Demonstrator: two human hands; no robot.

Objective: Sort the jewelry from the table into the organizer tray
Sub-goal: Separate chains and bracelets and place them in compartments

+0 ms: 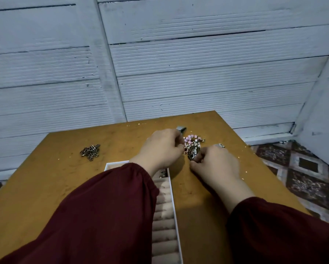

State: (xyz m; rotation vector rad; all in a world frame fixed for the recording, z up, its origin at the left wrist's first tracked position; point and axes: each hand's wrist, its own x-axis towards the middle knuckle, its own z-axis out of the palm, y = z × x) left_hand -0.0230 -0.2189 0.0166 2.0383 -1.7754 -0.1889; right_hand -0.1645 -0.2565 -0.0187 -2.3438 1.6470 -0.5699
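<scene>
A: Both hands are out past the far right corner of the organizer tray [174, 199], right at the jewelry heap [194, 141]: pink and pearl beads in a tangle on the desk [55, 183].

B: The right hand [215, 164] has a dark oval piece [193, 154] nipped between its fingertips on the heap's tray-side edge.

A: The left hand [160, 147] is curled knuckles-up against the heap. Its fingertips are tucked under, so I can't tell if it has hold of anything.

B: The dark red left sleeve [102, 216] lies across the tray and covers most of it. Padded ring rolls show along the right side, with something small and metallic in the far compartment.

A: A bundle of small metal clips [90, 150] lies well beyond the tray's far left corner.

B: Two silver clasps also lie beyond that far right corner, one [181, 128] behind the heap, the other [219, 145] by the right hand's knuckles.
</scene>
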